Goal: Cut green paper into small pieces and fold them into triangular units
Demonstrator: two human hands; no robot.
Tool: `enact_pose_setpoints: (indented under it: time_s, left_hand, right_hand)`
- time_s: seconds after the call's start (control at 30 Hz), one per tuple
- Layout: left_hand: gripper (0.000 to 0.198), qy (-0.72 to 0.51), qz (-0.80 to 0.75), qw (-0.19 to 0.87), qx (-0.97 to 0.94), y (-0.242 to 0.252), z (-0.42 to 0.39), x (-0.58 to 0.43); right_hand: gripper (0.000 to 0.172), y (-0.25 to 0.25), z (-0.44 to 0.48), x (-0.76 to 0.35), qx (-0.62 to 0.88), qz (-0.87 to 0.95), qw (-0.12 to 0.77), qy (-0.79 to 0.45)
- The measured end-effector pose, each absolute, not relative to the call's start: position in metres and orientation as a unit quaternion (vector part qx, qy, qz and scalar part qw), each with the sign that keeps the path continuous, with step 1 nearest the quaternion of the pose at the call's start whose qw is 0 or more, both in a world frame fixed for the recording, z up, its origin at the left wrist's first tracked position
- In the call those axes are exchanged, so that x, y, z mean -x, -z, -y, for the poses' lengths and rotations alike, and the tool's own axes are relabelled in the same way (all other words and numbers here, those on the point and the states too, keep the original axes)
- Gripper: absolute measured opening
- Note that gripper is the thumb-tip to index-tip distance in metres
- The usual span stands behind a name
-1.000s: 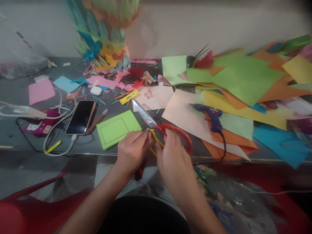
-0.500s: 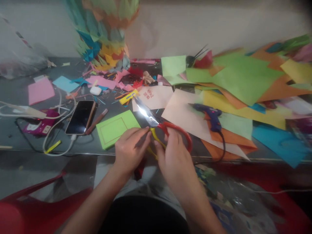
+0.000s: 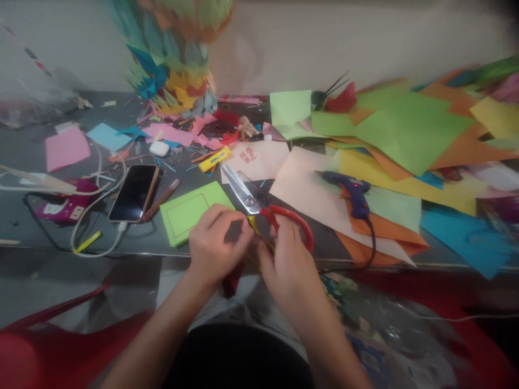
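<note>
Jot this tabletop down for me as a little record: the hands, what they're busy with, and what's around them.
Left hand: fingertips pinched at a yellow strip
Right hand: fingers at the red-handled scissors; exact grip partly hidden
Scissors: silver blades pointing away from the person
Near left hand: green paper with a printed rectangle
Further left: dark-screened phone, white cable plugged in
Right side: glue gun lying on paper sheets

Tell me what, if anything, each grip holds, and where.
Left grip: the yellow strip, by its upper end. Right grip: at the handle of the scissors; hold unclear.
</note>
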State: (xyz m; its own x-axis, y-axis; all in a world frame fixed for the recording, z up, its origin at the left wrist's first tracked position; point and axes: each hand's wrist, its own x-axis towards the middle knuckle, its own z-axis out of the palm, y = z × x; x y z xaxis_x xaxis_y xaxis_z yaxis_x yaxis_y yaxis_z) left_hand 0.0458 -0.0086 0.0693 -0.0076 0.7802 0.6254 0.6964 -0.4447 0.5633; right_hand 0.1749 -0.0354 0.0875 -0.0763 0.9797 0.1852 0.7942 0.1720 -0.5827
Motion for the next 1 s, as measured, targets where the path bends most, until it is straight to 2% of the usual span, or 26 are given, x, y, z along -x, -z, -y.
enact_pose_setpoints:
  time_s: [0.23, 0.37, 0.63, 0.73, 0.83, 0.93, 1.0]
  left_hand:
    - [0.011, -0.539, -0.557, 0.177, -0.606, -0.069, 0.001, -0.023]
    - [0.018, -0.559, -0.535, 0.229, -0.591, -0.064, -0.002, -0.012]
    - [0.03, -0.432, -0.587, 0.214, -0.65, -0.073, 0.004, -0.019]
    - [0.016, -0.435, -0.572, 0.208, -0.663, -0.07, 0.002, -0.021]
    - [0.034, -0.446, -0.56, 0.189, -0.672, -0.072, 0.002, -0.023]
    - [0.017, -0.421, -0.534, 0.231, -0.696, -0.081, 0.009, -0.029]
    - [0.013, -0.409, -0.525, 0.257, -0.701, -0.087, 0.014, -0.035]
  right_hand:
    - [0.04, -0.083, 0.038, -0.185, 0.618, 0.653, 0.318, -0.3]
    - [0.04, -0.082, 0.038, -0.187, 0.604, 0.592, 0.374, -0.38]
    - [0.038, -0.081, 0.038, -0.186, 0.574, 0.532, 0.44, -0.44]
    - [0.039, -0.079, 0.039, -0.187, 0.574, 0.533, 0.438, -0.441]
    - [0.037, -0.078, 0.039, -0.188, 0.593, 0.554, 0.422, -0.405]
    - [0.04, -0.077, 0.038, -0.188, 0.619, 0.588, 0.404, -0.328]
    - [0.041, -0.076, 0.038, -0.188, 0.63, 0.612, 0.397, -0.267]
